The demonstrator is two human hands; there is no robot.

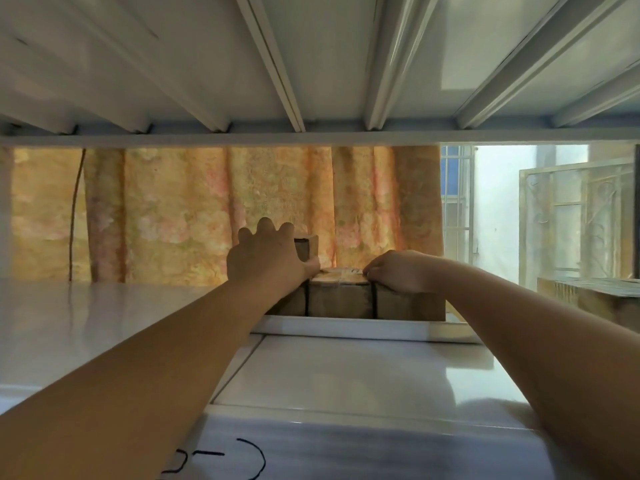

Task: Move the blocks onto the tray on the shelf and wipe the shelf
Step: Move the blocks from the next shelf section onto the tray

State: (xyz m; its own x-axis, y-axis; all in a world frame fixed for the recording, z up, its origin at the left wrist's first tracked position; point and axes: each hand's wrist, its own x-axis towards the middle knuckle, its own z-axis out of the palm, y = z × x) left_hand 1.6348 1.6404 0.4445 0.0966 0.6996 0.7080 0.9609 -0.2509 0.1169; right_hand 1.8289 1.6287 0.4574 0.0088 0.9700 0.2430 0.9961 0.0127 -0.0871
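The left hand [266, 258] grasps the upper block [307, 247]. Its fingers are spread over the block's top and its thumb lies against the near face. This block sits above the leftmost block [289, 302] of a row, but the hand hides whether the two touch.

The right hand [394, 271] rests on top of the rightmost block [410, 305]. Its fingers are curled and their tips sit at the seam with the middle block [337, 296]. I cannot tell whether they pinch anything.

Four brown blocks show in all: three side by side and touching in the row, and one above. The row stands in one white tray [346, 329] at the back of the white shelf [346, 372], whose front edge carries black marker strokes [239, 459]. Both forearms stretch across the shelf from the near side.

Behind the tray hangs one orange flowered curtain [194, 216], with a thin dark cord [74, 216] in front of it at the left. A barred window [455, 206] stands to the right. The ribbed underside of the upper shelf [329, 64] spans the top.
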